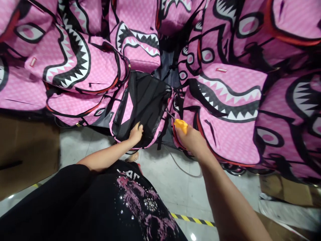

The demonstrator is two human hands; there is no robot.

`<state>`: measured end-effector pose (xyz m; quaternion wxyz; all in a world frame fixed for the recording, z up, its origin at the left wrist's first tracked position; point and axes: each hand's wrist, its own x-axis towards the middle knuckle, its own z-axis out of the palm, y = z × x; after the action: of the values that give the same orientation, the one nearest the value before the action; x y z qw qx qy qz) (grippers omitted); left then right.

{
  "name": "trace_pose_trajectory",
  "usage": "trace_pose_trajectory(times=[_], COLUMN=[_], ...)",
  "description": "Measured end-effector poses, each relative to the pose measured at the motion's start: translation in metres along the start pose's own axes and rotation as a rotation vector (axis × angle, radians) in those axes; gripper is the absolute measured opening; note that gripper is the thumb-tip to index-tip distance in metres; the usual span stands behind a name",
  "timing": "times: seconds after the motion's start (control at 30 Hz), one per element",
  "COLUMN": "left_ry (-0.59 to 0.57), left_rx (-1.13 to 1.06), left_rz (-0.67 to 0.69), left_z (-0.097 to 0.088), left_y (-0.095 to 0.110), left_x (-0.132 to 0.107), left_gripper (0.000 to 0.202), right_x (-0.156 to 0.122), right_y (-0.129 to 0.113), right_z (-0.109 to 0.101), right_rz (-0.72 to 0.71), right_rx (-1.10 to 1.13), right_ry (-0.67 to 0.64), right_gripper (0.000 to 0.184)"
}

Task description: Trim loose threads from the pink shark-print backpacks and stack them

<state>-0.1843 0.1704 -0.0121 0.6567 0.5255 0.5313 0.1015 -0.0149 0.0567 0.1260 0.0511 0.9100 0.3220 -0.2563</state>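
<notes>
A pink backpack lies in front of me with its black back panel (146,100) facing up. My left hand (136,133) grips the lower edge of that panel, fingers curled over it. My right hand (191,139) is closed round a small yellow-handled tool (181,125), whose thin dark tip points toward the bag's straps (175,100). The tool's blade is too small to make out.
Several pink backpacks with shark-mouth prints are piled at left (75,63), behind (137,40) and right (225,100). Brown cardboard (27,150) lies at left and at lower right (286,190). Grey tiled floor (170,180) with yellow-black tape (193,219) runs under me.
</notes>
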Motion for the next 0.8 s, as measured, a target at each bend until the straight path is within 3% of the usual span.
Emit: trace_pose_trajectory(times=[0.07,0.13,0.2,0.3,0.47,0.53,0.6,0.67,0.73,0.8], left_ry=[0.046,0.067,0.057,0.007,-0.205,-0.325,-0.335,-0.179,0.032,0.134], left_rx=[0.242,0.427,0.46,0.407,0.397,0.43,0.371,0.13,-0.222,-0.477], left_rz=[0.291,0.517,0.564,0.518,0.51,0.536,0.547,0.411,0.064,-0.255], left_z=[0.003,0.005,0.005,0.004,-0.004,-0.015,-0.036,-0.065,-0.094,-0.114], left_y=[0.006,0.009,0.008,0.003,0.002,0.005,0.006,0.005,0.003,0.0], left_x=[-0.014,-0.024,-0.027,-0.021,-0.013,-0.016,-0.02,-0.021,-0.016,-0.003], left_gripper=[0.055,0.062,0.064,0.065,0.072,0.072,0.068,0.058,0.045,0.036], right_x=[-0.024,-0.054,-0.082,-0.102,-0.074,-0.055,-0.038,-0.024,-0.014,-0.007], right_y=[0.012,0.016,0.009,-0.012,-0.031,-0.029,-0.025,-0.02,-0.016,-0.015], right_z=[0.016,0.045,0.082,0.137,0.19,0.202,0.212,0.22,0.227,0.234], right_rz=[0.009,-0.032,-0.047,-0.048,0.035,0.026,0.034,0.035,0.017,-0.01], right_rx=[-0.015,-0.068,-0.15,-0.228,-0.232,-0.217,-0.208,-0.209,-0.205,-0.183], right_ry=[-0.052,-0.19,-0.259,-0.196,0.014,0.109,0.188,0.27,0.348,0.404], right_gripper=[0.052,0.045,0.037,0.031,0.041,0.044,0.047,0.052,0.053,0.047])
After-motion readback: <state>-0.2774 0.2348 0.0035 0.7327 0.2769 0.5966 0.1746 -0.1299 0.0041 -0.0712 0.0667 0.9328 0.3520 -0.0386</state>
